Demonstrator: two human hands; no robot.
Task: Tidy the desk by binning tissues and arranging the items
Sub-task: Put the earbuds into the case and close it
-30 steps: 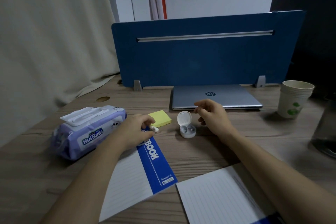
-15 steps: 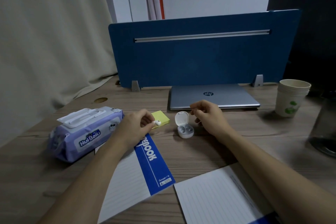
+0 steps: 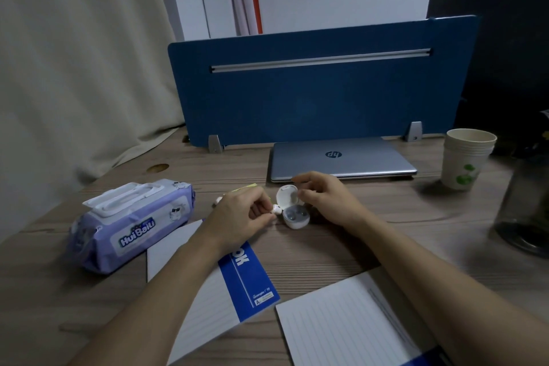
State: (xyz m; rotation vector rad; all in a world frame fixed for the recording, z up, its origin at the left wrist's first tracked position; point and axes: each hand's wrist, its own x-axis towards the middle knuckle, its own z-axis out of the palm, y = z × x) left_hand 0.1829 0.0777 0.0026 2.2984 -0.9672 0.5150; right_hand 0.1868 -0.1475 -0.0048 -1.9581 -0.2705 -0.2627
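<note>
The left hand (image 3: 237, 217) has carried a white earbud (image 3: 277, 210) rightward across the desk (image 3: 341, 244): a second ago it was pinched over the yellow sticky pad (image 3: 245, 186), and now it sits at the 9 o'clock lip of the open earbud case (image 3: 294, 212), just beside the empty wells. The grip of that hand is closed on the earbud between thumb and fingertips. The right hand (image 3: 326, 199) has stayed at the case's 2 o'clock side, fingers curled near the raised lid; whether they pinch the lid or only hover by it I cannot tell. A second small white piece (image 3: 218, 200), possibly the other earbud, peeks out at 9 o'clock of the left hand. Seating this bud looks like the step in hand, with arranging far from finished: the wet-wipe pack (image 3: 130, 223) and two notebooks (image 3: 246, 282) lie loose, and the laptop (image 3: 341, 160) and paper cups (image 3: 466, 157) are at the back.
</note>
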